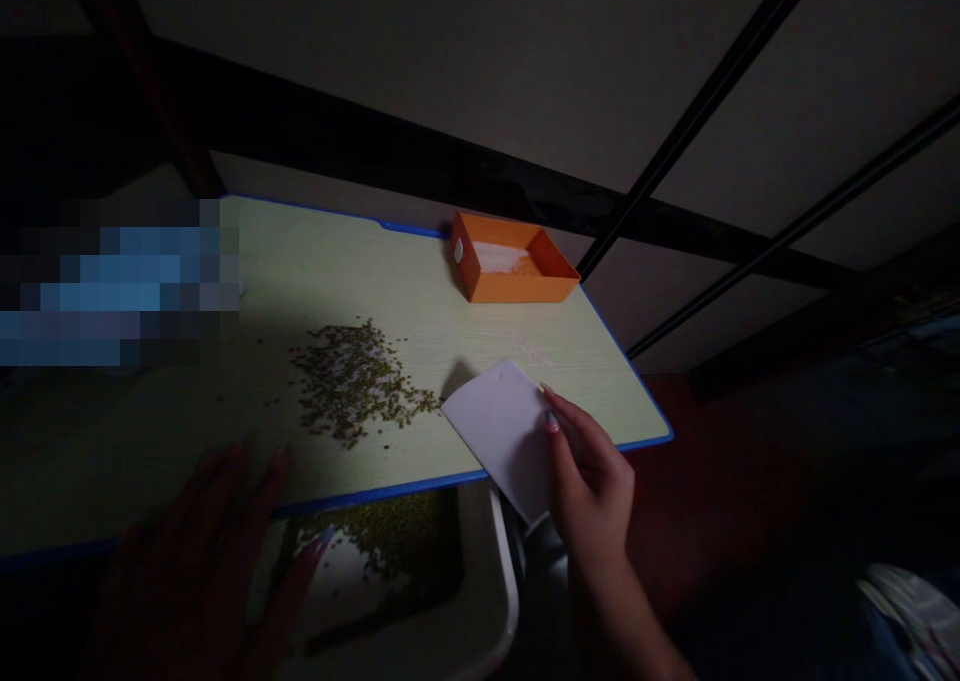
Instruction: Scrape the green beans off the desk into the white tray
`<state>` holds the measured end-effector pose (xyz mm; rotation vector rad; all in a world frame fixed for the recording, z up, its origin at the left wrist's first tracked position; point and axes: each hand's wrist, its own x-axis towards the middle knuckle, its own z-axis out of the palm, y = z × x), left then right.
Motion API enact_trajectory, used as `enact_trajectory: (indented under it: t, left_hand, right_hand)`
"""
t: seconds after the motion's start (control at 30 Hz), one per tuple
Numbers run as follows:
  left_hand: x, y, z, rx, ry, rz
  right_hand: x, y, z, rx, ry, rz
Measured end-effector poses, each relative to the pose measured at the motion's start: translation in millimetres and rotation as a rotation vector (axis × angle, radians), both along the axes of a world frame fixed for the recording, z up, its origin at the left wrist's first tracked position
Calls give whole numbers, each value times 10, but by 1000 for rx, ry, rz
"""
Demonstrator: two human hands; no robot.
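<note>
My right hand (592, 476) pinches a white card (499, 426) along its right side, thumb on top. The card is tilted over the table's front edge, its left corner touching or just beside a scatter of small greenish-brown beans or seeds (349, 381). In deep shade at the lower left, my left hand (202, 551) has its fingers spread over the table edge, and nothing shows in it. Its thumb reaches over a white tub (499, 561) below the table, which holds more of the greenish grains (405, 536).
The pale table (300, 251) has a blue rim. An orange box (517, 288) with whitish grains inside stands at the back right. A few pale grains (531, 349) lie in front of it. Behind runs a panelled wall (450, 61). A blurred-out blue patch (127, 281) covers the left.
</note>
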<state>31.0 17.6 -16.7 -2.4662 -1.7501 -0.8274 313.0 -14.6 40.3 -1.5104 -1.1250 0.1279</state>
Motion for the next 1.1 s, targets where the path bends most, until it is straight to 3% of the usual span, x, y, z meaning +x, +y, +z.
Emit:
enact_trajectory:
  t: [0.57,0.97,1.1]
  left_hand:
    - [14,-10,34,-29,-42,-7]
    - [15,3,15,-50,-74,-17]
    - [12,-6,12,-52,-82,-5]
  right_hand:
    - [68,10,-90,-27,61,-73]
    - [444,-61,5,73,214,-331]
    - [404,-104,-5,31,171,-279]
